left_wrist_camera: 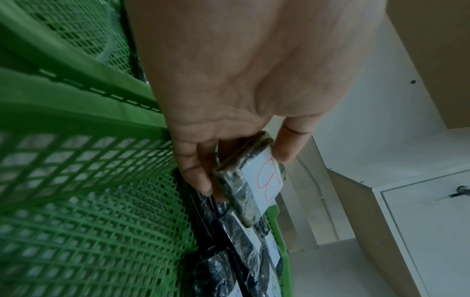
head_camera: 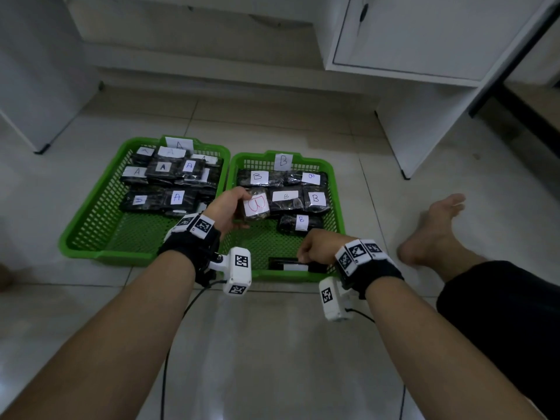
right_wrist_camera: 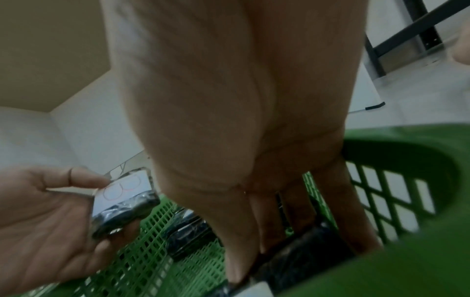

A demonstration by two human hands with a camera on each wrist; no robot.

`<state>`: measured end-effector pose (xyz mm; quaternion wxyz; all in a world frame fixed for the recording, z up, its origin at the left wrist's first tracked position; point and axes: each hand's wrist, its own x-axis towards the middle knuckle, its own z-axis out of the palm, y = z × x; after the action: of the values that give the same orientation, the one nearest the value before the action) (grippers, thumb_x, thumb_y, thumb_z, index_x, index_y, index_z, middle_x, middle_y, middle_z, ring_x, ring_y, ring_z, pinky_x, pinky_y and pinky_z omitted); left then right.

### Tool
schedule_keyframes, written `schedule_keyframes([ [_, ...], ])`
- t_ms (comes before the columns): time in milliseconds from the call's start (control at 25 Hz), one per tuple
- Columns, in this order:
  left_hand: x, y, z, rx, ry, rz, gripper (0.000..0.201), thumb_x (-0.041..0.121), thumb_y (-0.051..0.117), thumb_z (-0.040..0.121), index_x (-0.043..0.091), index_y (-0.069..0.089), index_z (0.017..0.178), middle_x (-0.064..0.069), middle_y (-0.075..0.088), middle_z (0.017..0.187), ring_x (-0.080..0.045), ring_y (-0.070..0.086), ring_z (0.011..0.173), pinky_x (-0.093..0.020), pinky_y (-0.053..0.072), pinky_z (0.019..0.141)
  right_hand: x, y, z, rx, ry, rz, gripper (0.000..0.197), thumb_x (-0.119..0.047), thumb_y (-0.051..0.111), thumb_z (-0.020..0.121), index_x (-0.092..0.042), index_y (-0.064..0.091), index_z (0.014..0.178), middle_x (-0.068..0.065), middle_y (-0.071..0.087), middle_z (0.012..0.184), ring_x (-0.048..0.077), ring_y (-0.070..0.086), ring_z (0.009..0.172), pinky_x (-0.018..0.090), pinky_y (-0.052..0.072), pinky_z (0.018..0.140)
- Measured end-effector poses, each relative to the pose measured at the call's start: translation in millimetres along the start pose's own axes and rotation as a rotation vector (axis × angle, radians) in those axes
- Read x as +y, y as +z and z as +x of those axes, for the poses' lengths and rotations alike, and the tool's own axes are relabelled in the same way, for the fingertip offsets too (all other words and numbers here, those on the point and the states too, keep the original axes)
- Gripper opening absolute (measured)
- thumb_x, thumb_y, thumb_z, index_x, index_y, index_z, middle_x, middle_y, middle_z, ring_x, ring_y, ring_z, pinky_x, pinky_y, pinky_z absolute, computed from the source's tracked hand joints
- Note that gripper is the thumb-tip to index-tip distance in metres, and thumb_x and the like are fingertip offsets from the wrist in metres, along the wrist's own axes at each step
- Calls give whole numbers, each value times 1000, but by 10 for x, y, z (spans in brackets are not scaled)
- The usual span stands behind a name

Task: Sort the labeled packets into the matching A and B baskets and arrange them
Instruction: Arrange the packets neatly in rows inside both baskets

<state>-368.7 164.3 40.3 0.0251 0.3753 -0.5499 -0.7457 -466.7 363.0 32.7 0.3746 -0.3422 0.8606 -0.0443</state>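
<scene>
Two green mesh baskets sit side by side on the floor: basket A [head_camera: 91, 247] on the left and basket B [head_camera: 336, 189] on the right, each with a white letter card on its far rim. Both hold several black packets with white labels. My left hand [head_camera: 225, 207] holds a packet with a red B label [head_camera: 257, 206] above basket B's left side, thumb [left_wrist_camera: 287, 148] on the label edge and fingers underneath. My right hand [head_camera: 315, 248] grips a black packet [head_camera: 291, 263] standing on edge against basket B's near wall, seen also as the dark packet [right_wrist_camera: 300, 259] under my fingers.
White cabinets [head_camera: 424, 37] stand behind and to the right of the baskets. A bare foot [head_camera: 433, 228] and a dark-clad leg [head_camera: 500, 313] lie on the tiled floor right of basket B. Cables [head_camera: 165, 374] trail from the wrist cameras toward me.
</scene>
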Motion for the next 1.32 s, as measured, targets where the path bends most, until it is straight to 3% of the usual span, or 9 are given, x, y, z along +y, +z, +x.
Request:
schedule_keyframes([
  [200,44,-57,70,49,4,-66,15,10,46,96,2,57,102,-21,63,108,-31,62,88,-38,55,64,61,-154,6,122,-75,202,30,-23,52,105,-6,71,119,13,70,122,28,63,111,34,47,95],
  [360,53,-125,135,82,-2,-52,30,4,52,92,-7,55,121,-26,65,118,-39,65,107,-46,60,77,-7,-213,66,243,-57,385,31,-24,47,107,-9,68,125,13,68,127,28,62,115,34,47,96],
  [480,105,-194,156,122,51,-126,26,1,52,93,-7,57,117,-26,66,113,-37,67,102,-44,62,74,-66,-205,128,317,-56,470,32,-30,46,107,-13,68,122,13,69,124,27,64,108,35,49,93],
  [600,104,-306,198,187,79,-243,17,1,51,95,-1,60,108,-22,66,109,-32,67,95,-36,61,63,-145,-203,153,293,-57,490,43,-52,63,94,-18,62,120,1,66,116,17,64,99,32,50,80],
  [720,4,-382,213,207,66,-362,11,2,49,96,-1,60,99,-21,68,101,-28,68,85,-31,60,60,-265,-157,243,287,-75,367,51,-44,79,81,-20,56,120,-3,62,116,14,61,100,31,49,80],
  [960,-60,-448,241,182,72,-465,11,2,51,97,-3,60,100,-21,70,99,-27,70,84,-29,62,62,-428,-244,341,608,-210,52,31,-42,79,65,-26,75,91,-8,62,88,14,57,87,29,46,71],
  [1120,-78,-461,280,183,90,-414,17,2,57,94,-6,61,109,-23,72,102,-29,72,86,-31,62,67,-365,-367,358,597,-132,239,36,-34,82,63,-27,78,99,-12,74,88,7,68,81,29,58,75],
  [1240,-20,-439,347,198,176,-276,24,7,69,89,-4,65,110,-20,74,98,-25,72,77,-27,60,60,-274,-462,372,710,-91,362,39,-28,83,64,-26,73,102,-16,72,91,4,68,84,22,54,74],
  [1320,18,-412,406,245,235,-172,28,9,75,84,-2,68,109,-19,74,98,-22,71,74,-24,59,59,-280,-557,389,782,-74,292,35,-28,81,66,-27,70,99,-15,69,91,9,65,86,25,53,75],
])
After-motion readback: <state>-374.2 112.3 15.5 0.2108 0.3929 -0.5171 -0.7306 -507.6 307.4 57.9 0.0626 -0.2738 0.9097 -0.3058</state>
